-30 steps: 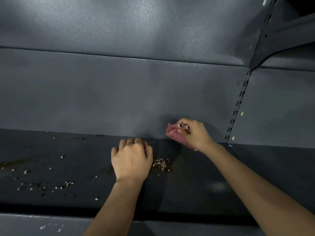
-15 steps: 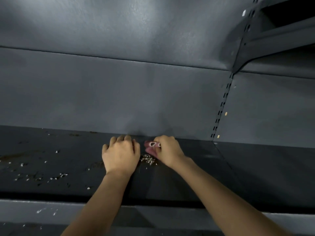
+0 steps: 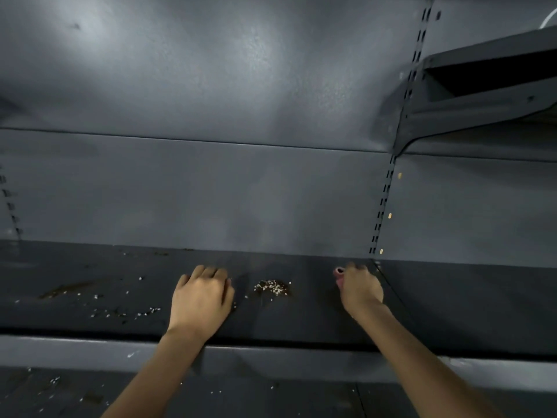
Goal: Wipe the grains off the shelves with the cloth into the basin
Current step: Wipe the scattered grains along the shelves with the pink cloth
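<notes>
A: Grains point(image 3: 126, 312), the pale scattered kind, are lying loose across the left part of the dark grey metal shelf point(image 3: 301, 321), with more specks showing on the lower ledge below its front lip.

B: And what is the left hand point(image 3: 201, 300) doing just to the right of them?

A: It is resting palm-down on the shelf, its fingers point(image 3: 211, 271) curling loosely together and gripping nothing. My guess is that it is acting as a stop, so the sweep has something to gather against.

B: What is sitting between the two hands?

A: A small heaped pile of pale grains point(image 3: 272, 287) is sitting on a brownish stain, apart from both hands and nearer the left one. It looks collected, which suggests the wiping is partly done, though plenty of loose grains are remaining on the left.

B: Where is the cloth?

A: The small pink cloth point(image 3: 339, 277) is peeking out at the left edge of the right hand point(image 3: 360, 289), which is pressing down near the back corner of the shelf beside the slotted upright rail point(image 3: 382, 206). Its fingers are closing round the bunched cloth, most of which is hidden under the hand. Starting from the corner probably lets one pass catch whatever is lodging there.

B: Is the basin anywhere?

A: No basin is showing in this view, so I cannot tell where the grains are meant to drop.
</notes>
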Demonstrator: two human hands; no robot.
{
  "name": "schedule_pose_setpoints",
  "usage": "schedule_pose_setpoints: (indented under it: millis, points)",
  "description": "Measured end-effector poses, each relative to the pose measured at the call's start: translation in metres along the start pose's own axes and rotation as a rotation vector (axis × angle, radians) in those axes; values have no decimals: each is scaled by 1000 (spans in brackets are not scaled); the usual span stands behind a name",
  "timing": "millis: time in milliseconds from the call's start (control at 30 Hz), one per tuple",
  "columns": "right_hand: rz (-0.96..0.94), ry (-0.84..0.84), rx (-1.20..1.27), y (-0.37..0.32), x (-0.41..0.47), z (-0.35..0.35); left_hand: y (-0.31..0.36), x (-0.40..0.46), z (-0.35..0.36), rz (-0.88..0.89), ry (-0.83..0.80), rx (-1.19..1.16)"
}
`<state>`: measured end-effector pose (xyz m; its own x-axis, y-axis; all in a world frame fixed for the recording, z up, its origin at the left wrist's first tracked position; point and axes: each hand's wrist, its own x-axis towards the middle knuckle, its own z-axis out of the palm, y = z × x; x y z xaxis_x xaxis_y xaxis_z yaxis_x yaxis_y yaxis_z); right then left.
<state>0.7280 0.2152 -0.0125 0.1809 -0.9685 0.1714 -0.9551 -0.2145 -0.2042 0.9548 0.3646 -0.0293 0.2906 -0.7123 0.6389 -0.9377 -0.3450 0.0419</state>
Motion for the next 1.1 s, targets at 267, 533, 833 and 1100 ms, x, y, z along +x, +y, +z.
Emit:
schedule_pose_setpoints:
  millis: [267, 533, 833, 1100]
  points:
    - [-81, -50, 215, -85, -9, 14, -6, -7, -7, -84, -3, -234]
    - [-128, -13, 305, -117, -21, 12, -10, -5, -4, -8, -86, -279]
    - [90, 89, 148, -43, -44, -26, -8, -7, -6, 23, -128, -232]
    - [134, 40, 21, -53, -68, -4, -25, -7, -8, 83, -98, -141]
